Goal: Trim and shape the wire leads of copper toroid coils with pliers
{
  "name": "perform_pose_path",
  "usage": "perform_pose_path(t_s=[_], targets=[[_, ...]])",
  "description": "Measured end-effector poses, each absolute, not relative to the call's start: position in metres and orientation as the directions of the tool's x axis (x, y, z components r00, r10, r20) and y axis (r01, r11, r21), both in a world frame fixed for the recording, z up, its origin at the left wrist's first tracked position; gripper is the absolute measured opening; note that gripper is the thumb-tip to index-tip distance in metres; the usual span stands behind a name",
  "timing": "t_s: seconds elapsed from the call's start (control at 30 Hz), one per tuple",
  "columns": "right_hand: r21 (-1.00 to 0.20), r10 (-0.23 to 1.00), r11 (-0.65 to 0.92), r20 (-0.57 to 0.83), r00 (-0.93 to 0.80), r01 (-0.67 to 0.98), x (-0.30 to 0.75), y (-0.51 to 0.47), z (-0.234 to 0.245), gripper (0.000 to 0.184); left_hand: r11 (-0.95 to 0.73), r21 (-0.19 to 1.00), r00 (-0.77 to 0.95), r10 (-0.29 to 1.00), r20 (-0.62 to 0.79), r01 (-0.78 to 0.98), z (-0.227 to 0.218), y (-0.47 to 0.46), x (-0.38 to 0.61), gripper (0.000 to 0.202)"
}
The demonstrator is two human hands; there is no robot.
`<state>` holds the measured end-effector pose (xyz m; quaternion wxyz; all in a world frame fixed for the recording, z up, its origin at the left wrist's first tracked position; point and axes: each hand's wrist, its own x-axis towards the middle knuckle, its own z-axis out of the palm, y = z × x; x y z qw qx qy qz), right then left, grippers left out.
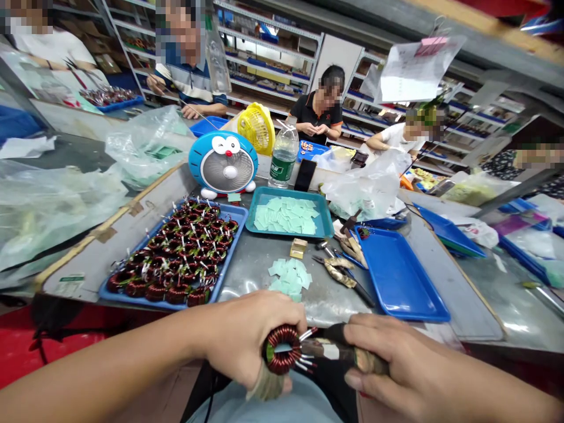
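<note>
In front of my lap, my left hand (pixel 249 335) is closed around a copper-wound toroidal coil (pixel 284 366). White-tipped wire leads stick out of the coil to the right, and a bit of green shows at its left side. My right hand (pixel 396 355) grips a dark tool (pixel 328 351) with a pale patch on it; its exact kind I cannot make out. The tool's left end lies close beside the coil's leads; whether they touch is unclear. Fingertip wraps cover some of my fingers.
Rows of similar coils fill a blue tray (pixel 240 226) at left. Pale green paper pieces lie in a teal tray (pixel 326 229) and in a pile (pixel 291 279). Pliers (pixel 339 273) rest near another blue tray (pixel 408 276). A fan (pixel 194 167) and bottle (pixel 282 155) stand behind; several people sit opposite.
</note>
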<state>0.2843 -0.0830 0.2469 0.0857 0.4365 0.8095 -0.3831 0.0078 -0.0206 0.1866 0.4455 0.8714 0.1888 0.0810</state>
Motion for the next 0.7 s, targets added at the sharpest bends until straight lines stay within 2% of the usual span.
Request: perform_pose_path(t_s=[0.1,0.17,0.4,0.47,0.53,0.6,0.7], targets=[[-0.518,0.632,0.293,-0.526,-0.569,0.804,0.284,-0.089,0.248,0.015,-0.537,0.811,0.927,0.375,-0.017,0.232,0.186,-0.026,0.007,0.036],[-0.518,0.637,0.291,-0.522,-0.567,0.804,0.284,-0.091,0.245,0.015,-0.519,0.817,0.919,0.394,-0.030,0.249,0.182,-0.030,0.006,0.039],[-0.599,0.725,0.200,-0.442,-0.528,0.776,0.293,-0.086,0.231,0.018,-0.276,0.901,0.784,0.612,-0.104,0.335,0.171,-0.035,-0.002,0.065],[-0.598,0.738,0.196,-0.432,-0.519,0.777,0.294,-0.085,0.230,0.018,-0.317,0.887,0.759,0.649,-0.056,0.336,0.170,-0.033,-0.003,0.072],[-0.589,0.745,0.201,-0.427,-0.512,0.783,0.294,-0.085,0.229,0.018,-0.430,0.841,0.751,0.658,0.042,0.329,0.169,-0.029,-0.002,0.071],[-0.583,0.741,0.208,-0.430,-0.515,0.786,0.292,-0.086,0.230,0.017,-0.535,0.784,0.761,0.636,0.129,0.315,0.170,-0.026,-0.001,0.067],[-0.588,0.732,0.233,-0.419,-0.537,0.775,0.292,-0.083,0.235,0.013,-0.620,0.729,0.784,0.591,0.189,0.291,0.174,-0.024,-0.001,0.066]])
